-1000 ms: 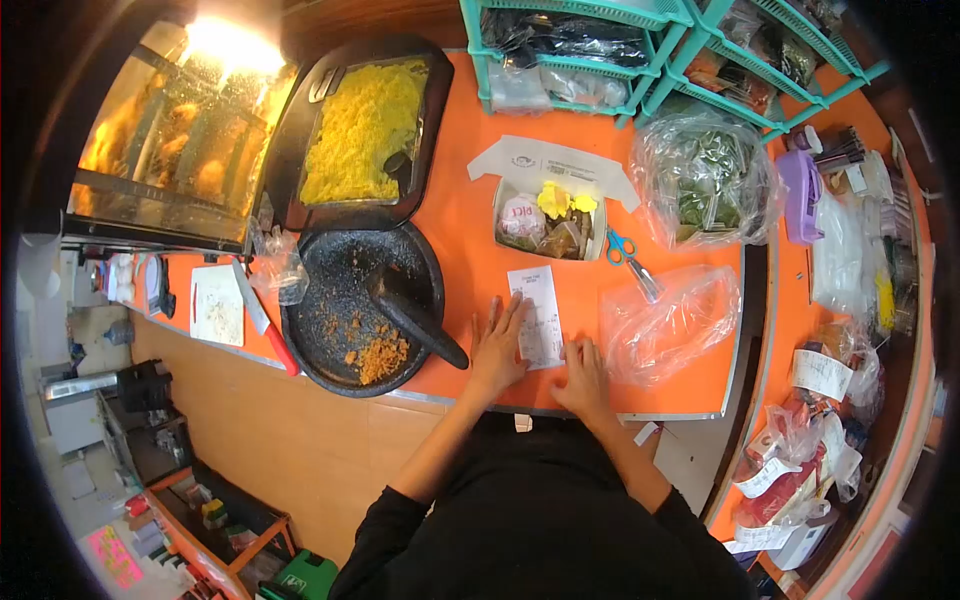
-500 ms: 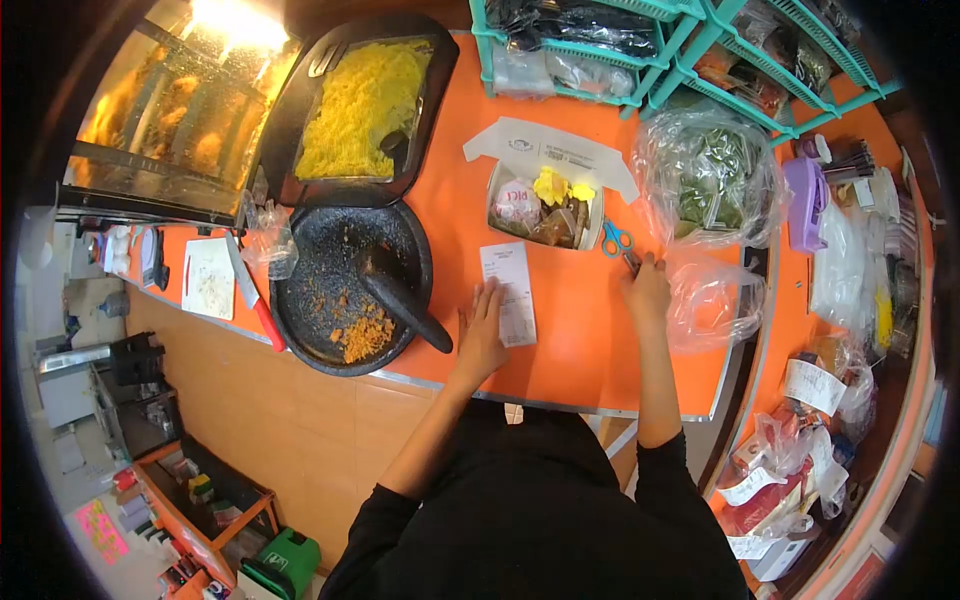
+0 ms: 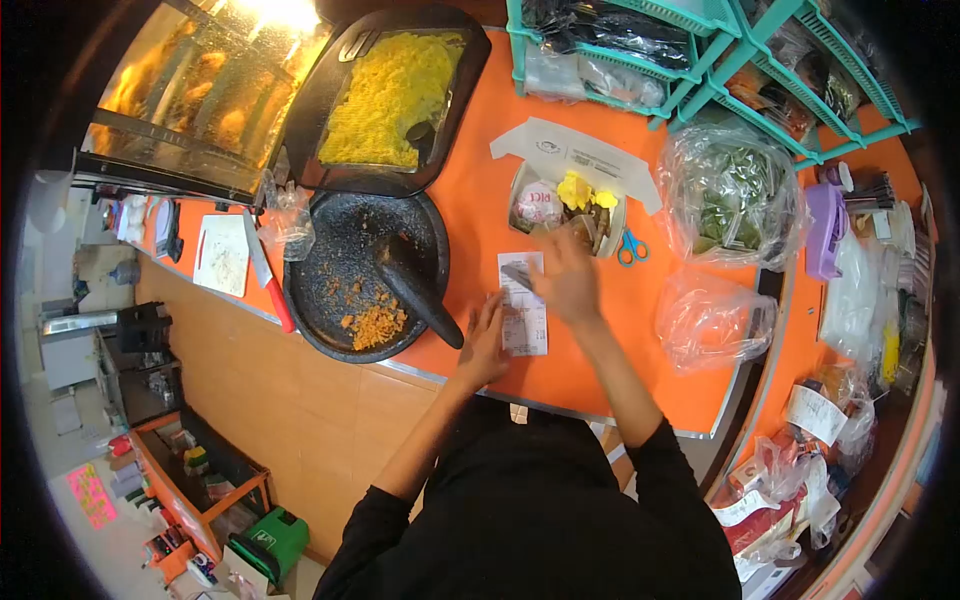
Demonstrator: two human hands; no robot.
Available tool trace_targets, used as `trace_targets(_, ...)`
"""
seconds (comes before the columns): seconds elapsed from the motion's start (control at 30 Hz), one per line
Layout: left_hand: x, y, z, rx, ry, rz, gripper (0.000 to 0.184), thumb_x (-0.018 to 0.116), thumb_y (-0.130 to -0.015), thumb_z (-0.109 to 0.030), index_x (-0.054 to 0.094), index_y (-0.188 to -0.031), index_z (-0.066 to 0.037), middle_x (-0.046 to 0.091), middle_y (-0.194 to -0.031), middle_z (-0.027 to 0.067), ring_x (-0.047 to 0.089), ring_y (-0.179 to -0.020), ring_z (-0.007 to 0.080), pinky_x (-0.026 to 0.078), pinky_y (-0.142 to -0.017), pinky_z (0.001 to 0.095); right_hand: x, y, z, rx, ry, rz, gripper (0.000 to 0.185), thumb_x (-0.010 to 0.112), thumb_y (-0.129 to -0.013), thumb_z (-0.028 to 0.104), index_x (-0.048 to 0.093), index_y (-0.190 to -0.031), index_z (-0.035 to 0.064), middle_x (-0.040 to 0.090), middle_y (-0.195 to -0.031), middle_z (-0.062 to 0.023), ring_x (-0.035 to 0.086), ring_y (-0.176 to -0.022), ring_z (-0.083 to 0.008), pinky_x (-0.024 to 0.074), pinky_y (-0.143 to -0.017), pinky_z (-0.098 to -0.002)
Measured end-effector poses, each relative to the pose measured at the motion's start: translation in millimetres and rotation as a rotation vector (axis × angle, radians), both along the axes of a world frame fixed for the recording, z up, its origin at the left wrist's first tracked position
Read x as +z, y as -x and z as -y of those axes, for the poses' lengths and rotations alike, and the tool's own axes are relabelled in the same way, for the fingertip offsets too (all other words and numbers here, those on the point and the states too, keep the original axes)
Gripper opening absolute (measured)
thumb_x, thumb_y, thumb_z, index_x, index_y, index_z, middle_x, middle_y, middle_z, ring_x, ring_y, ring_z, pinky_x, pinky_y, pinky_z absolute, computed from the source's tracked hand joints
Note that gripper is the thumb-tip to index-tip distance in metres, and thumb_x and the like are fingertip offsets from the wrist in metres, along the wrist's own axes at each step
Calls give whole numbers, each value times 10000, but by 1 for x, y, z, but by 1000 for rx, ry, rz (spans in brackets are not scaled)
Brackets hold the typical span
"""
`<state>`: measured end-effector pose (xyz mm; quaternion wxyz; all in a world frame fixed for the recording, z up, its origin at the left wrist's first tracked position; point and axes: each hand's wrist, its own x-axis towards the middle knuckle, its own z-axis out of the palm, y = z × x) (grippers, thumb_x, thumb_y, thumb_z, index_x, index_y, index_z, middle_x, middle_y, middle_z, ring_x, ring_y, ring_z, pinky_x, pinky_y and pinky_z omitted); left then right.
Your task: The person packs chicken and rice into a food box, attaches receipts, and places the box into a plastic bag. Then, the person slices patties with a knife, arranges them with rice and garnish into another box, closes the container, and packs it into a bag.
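Observation:
A printed paper receipt (image 3: 528, 330) lies on the orange counter, its long side running toward my body. My left hand (image 3: 484, 345) rests at its left edge, fingers stretched out and touching the paper. Over the receipt's upper part, my right hand (image 3: 570, 280) is closed around a small dark elongated tool (image 3: 517, 276); its exact kind is unclear. Just beyond stands an open paper food box (image 3: 622, 225) with a round wrapped packet (image 3: 538, 203) marked in red, yellow pieces (image 3: 575, 189) and brown food. Blue-handled scissors (image 3: 631, 248) lie right of the box.
A stone mortar (image 3: 432, 225) with its pestle (image 3: 420, 290) and orange crumbs stands left, beside a red-handled knife (image 3: 268, 270). Behind is a black tray (image 3: 470, 90) of yellow food. Clear plastic bags (image 3: 715, 320) and teal racks (image 3: 690, 85) are at the right.
My right hand has moved left from beside the scissors to above the receipt, carrying the small dark tool. My left hand stays by the receipt. The whole view has shifted slightly.

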<state>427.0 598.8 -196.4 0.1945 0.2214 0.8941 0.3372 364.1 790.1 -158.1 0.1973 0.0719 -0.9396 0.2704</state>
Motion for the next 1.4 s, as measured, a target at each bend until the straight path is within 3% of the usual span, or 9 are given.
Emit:
trace_targets(0.17,1,-5,3,13,-27,-13,682,623,-646,34,409,-1289,-42,225,-1512,156,174,-1417,414,164,-1123,598,86,77,-84,-549,-325,-416,428,710,-773,255,607,-1153,86,604,-1102,-160,589,-994,-330,494,-750,-435)
trace_targets(0.23,1,-3,3,5,-26,-26,665,622,-647,31,423,-1277,-39,219,-1515,158,180,-1414,418,180,-1119,597,75,90,-113,-436,-223,349,471,667,-805,278,555,-1243,143,669,-937,-193,640,-857,-392,502,-680,-484)
trace_targets(0.53,68,60,-47,31,-467,-176,606,740,-715,-110,486,-1263,-55,391,-1418,190,375,-1331,359,412,-1017,438,90,24,-41,-432,160,318,619,615,-799,153,372,-1367,194,638,-672,-201,633,-642,-415,499,-644,-517)
trace_targets(0.77,61,138,-50,357,-631,-33,244,760,-739,-112,658,-899,42,635,-605,67,619,-524,202,489,-528,315,92,69,-73,-80,121,490,561,801,-653,346,540,-1089,108,652,-949,-178,633,-906,-360,502,-742,-467)
trace_targets(0.9,35,179,-29,547,-348,-24,330,756,-744,-106,621,-1005,44,646,-800,130,636,-722,254,487,-634,366,17,115,-88,-375,14,445,548,826,-644,366,530,-1035,121,612,-970,-135,625,-911,-340,506,-736,-462)
trace_targets(1.0,26,178,-53,690,105,-704,469,667,-832,-257,493,-1152,38,477,-1082,210,460,-1024,384,375,-898,454,-16,108,-76,-464,100,328,558,789,-709,368,507,-1066,44,573,-1009,-158,606,-936,-362,494,-738,-489)
trace_targets(1.1,13,166,-74,621,322,-735,416,577,-884,-333,529,-1069,36,519,-1016,211,492,-996,378,389,-874,461,-43,92,-57,-478,120,67,489,679,-836,376,517,-1014,-50,576,-938,-207,610,-873,-387,487,-713,-510)
trace_targets(1.27,-1,181,-69,606,165,-101,469,492,-955,-375,568,-1076,72,594,-1019,217,586,-943,361,451,-791,413,-34,84,-64,-493,70,317,391,490,-972,325,609,-896,-40,619,-883,-219,625,-751,-384,505,-665,-472)
trace_targets(1.4,-4,178,-56,558,-524,14,400,471,-985,-306,592,-1081,63,599,-971,231,614,-818,334,471,-699,386,-4,68,-74,-254,409,122,315,499,-976,268,597,-912,-25,619,-839,-187,624,-747,-358,494,-657,-420)
